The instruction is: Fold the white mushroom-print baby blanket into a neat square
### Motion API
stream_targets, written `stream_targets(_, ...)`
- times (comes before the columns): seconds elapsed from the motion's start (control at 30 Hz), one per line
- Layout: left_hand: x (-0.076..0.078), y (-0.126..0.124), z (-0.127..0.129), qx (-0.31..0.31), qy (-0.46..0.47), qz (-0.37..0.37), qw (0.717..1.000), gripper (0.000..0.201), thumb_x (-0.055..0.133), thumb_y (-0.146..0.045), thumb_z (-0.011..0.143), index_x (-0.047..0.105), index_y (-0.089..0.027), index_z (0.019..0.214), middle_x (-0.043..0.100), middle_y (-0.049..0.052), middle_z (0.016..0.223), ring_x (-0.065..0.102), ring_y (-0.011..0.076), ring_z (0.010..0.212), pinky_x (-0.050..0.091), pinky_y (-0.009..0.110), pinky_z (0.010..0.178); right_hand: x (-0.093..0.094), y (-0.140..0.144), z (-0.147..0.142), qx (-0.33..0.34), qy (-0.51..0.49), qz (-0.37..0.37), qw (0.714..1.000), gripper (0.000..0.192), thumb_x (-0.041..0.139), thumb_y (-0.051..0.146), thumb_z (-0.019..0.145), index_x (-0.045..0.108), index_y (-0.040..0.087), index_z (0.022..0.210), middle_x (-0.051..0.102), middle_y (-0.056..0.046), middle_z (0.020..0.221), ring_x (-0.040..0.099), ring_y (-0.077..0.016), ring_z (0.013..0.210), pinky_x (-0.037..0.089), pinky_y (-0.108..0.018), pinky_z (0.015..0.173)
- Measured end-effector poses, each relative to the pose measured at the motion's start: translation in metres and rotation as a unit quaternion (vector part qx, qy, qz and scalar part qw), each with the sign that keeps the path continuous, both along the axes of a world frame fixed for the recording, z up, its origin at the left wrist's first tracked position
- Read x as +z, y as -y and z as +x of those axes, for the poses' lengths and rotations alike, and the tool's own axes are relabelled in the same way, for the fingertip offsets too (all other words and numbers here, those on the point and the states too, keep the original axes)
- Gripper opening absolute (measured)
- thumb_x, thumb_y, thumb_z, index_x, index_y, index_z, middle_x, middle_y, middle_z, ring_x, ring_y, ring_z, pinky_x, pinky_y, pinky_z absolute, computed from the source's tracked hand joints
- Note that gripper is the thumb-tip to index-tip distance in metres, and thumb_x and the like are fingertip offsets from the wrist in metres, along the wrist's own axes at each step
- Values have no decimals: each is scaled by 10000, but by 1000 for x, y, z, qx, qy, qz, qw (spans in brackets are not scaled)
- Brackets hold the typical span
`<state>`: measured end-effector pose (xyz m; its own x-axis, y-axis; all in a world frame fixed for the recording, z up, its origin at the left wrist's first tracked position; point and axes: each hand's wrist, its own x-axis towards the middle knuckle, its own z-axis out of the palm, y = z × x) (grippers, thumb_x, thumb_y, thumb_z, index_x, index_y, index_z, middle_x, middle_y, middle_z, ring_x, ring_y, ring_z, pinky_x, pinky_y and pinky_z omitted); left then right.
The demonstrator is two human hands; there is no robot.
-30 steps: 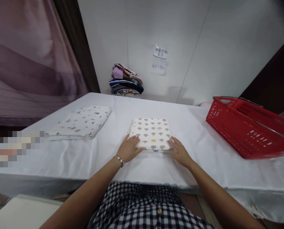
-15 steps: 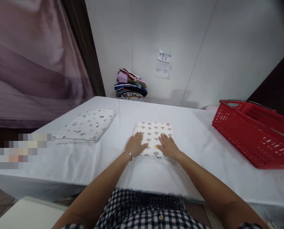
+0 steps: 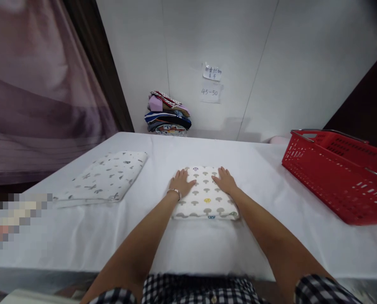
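A folded white cloth [image 3: 204, 198] with a mushroom print lies flat on the white-covered table [image 3: 201, 249] in front of me. Over its left edge rests my left hand [image 3: 180, 183], fingers spread and pointing away, a bracelet on the wrist. My right hand [image 3: 225, 181] lies flat across the cloth's far right edge, also with fingers apart. To the left sits another folded white cloth [image 3: 109, 175] with a small grey print; neither hand touches it.
A red plastic basket [image 3: 330, 181] stands at the right. Beyond the table's far edge is a stack of folded fabrics [image 3: 168, 114] by the wall, with handwritten paper notes [image 3: 211, 82]. A pinkish curtain [image 3: 46, 84] hangs at left. Something blurred out [image 3: 14, 219] lies at the table's left.
Both hands have slid forward along the mushroom-print cloth toward its far edge, the right hand further out. The camera view has shifted slightly, so more of the cloth's near part shows.
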<state>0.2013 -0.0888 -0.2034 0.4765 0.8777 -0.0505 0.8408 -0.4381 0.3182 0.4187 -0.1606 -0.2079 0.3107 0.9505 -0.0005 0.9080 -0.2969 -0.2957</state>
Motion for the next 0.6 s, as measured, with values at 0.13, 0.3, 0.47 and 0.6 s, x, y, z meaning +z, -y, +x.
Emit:
stream_targets(0.13,-14,-6,-5,-4,38,-5,999,702,281,-598,828,259,-196,1404,165,51,1513,89,245,1391,230,423,1081,-19,-4,13,-1,-54,22,998,717,337,563,856,247,136,1425,134,-83,1513,71,-280,1384,181,-418,1096)
stream_targets(0.3,-9,-6,-11,67,70,-10,995,615,286,-535,854,342,-186,1358,213,117,1492,250,295,1342,279,450,1044,-22,5,17,-5,-147,85,986,672,406,499,833,304,156,1402,180,-93,1501,91,-237,1387,135,-436,1120)
stream_targets(0.47,-9,-6,-15,128,101,-4,987,577,310,-454,869,351,-114,1334,445,205,1327,403,314,1243,345,446,988,-23,52,12,-64,-283,113,950,729,533,490,765,308,224,1404,296,-79,1460,288,-257,1331,252,-437,1090)
stream_targets(0.6,-10,-9,-15,159,116,-31,980,562,341,-399,863,330,-104,1341,415,229,1344,487,327,1168,400,458,930,-27,104,-1,-76,-385,124,911,815,629,464,710,283,247,1415,442,-77,1372,476,-267,1201,428,-423,970)
